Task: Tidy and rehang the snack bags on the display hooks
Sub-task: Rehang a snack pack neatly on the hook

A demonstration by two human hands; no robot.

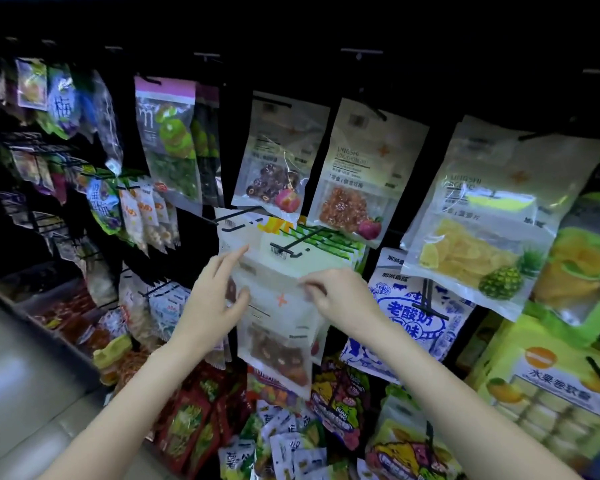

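Mid-rehang: the left hand [215,299] steadies the pale translucent plastic snack bag [274,320] with spread fingers, while the right hand [336,294] pinches its top edge, below the black wire hook [291,244] at twelve o'clock. Next, I'd judge, lift the bag's hole onto it.

Dark shop display wall [326,36], black backing, dim at top. Pale glossy floor [21,393] lower left, catching soft light. Low black shelf edge [49,327] runs along the floor side. Green carton stack [551,375] at right edge.
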